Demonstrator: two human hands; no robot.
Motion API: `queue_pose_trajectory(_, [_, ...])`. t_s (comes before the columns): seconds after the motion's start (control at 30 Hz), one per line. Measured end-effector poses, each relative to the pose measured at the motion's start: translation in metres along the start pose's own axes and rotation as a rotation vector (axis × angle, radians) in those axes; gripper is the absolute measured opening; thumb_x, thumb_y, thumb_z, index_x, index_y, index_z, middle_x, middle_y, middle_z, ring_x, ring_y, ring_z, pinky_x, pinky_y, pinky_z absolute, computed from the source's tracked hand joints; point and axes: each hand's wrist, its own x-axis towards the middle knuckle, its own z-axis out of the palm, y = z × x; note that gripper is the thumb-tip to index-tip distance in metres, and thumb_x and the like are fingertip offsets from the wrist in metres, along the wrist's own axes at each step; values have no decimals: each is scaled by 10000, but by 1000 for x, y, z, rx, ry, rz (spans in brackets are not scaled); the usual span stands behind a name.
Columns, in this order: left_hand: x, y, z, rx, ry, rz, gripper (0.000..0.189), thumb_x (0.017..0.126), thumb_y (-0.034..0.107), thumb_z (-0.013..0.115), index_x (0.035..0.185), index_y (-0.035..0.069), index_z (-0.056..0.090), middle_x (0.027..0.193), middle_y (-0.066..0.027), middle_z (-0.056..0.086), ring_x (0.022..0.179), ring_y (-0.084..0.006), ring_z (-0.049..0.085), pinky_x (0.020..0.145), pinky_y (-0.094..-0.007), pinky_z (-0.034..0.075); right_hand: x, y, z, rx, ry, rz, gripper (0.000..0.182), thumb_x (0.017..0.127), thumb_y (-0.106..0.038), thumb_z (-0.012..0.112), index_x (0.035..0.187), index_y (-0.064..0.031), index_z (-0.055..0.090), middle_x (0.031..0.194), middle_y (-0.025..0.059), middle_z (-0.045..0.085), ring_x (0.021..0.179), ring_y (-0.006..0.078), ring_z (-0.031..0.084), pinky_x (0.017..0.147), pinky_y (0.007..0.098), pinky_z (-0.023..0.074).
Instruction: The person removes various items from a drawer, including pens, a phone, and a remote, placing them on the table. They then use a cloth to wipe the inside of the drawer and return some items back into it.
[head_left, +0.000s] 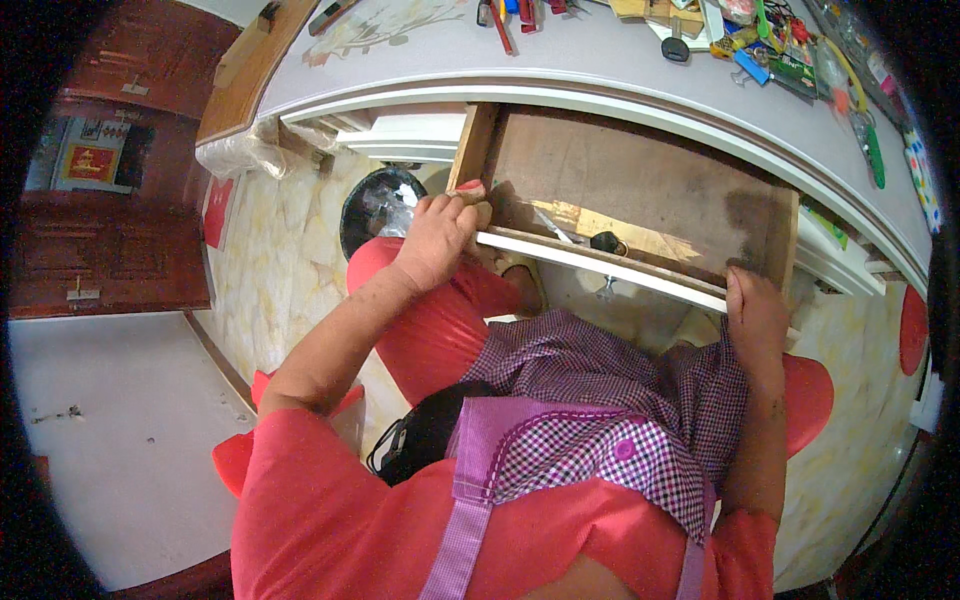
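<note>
A wooden drawer (615, 169) with a white front edge is pulled out from the table in front of me. My left hand (439, 238) grips its front left corner, and a small red and tan piece, too unclear to name, shows at the fingers. At the front right corner my right hand (756, 315) holds the edge, thumb on top. Inside, along the front, lie a thin white pointed object (553, 225) and a small black object (606, 242) with a ring. A yellowish strip (615, 229) runs along the drawer bottom beside them.
Pens (501, 28), a blue binder clip (751, 67), green-handled scissors (874, 154) and other clutter cover parts of the tabletop (420, 56). A black bin (381, 214) with a plastic liner stands left of my knee. A red stool (808, 405) shows beneath me.
</note>
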Motion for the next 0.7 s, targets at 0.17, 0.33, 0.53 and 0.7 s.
queue_pose_trajectory(0.17, [21,34,-1,-75,121,202,330,787,160,497,1110,91,491,1147,-115,532,1065,-270,498,865,-395,374,-4,10,12,-40,93,8,306,906,-274,427,952,-42,621,898,163,625,828,353,577,757,451,454])
queue_pose_trajectory(0.33, [40,81,-12,-316,192,315,268,719,194,584,951,78,519,935,-98,521,951,-292,504,821,-409,384,-3,8,13,-121,47,39,306,893,-290,446,904,-43,626,877,157,627,823,337,584,741,454,457])
queue_pose_trajectory(0.53, [46,105,-22,-514,166,310,549,740,367,662,1180,87,493,1036,-110,523,1059,-308,464,907,-447,319,-5,16,21,-128,176,-17,296,888,-297,459,855,-63,637,820,141,636,753,332,597,681,465,469])
queue_pose_trajectory(0.7, [47,108,-40,-451,321,282,552,748,328,660,1208,80,483,1181,-134,495,1151,-333,410,957,-447,304,-3,12,16,-181,118,-2,273,884,-281,467,898,-72,641,849,138,635,776,326,594,684,449,468])
